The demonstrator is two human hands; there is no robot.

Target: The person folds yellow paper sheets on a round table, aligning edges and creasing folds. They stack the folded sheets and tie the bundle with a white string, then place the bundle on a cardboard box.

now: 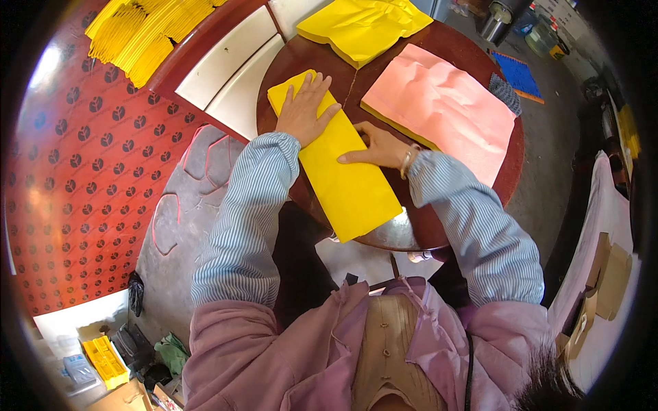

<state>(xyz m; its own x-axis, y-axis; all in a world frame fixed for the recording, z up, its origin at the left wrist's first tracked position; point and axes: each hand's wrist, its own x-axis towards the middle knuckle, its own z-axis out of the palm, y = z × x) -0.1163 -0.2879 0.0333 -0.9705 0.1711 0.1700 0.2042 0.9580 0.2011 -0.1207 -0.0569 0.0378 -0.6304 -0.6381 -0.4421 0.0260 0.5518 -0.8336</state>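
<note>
A long folded strip of yellow paper [353, 195] lies slantwise on the round dark-red table [288, 58], its near end reaching past the table's edge. My left hand [306, 109] rests flat on its far part with the fingers stretched out. At the strip's right edge is my right hand [378, 147], thumb on top of the paper and fingers curled; whether it pinches the edge is hard to make out. To the right lies a stack of paper with a pink sheet [445, 103] on top and yellow beneath. More yellow paper [363, 31] lies at the far side.
Many folded yellow pieces [137, 34] are piled on a red surface at the far left, beside white drawers [229, 75]. A grey cloth [505, 94] sits at the table's right edge. On the right stands an opened cardboard box [603, 281]. A yellow crate [106, 359] is at lower left.
</note>
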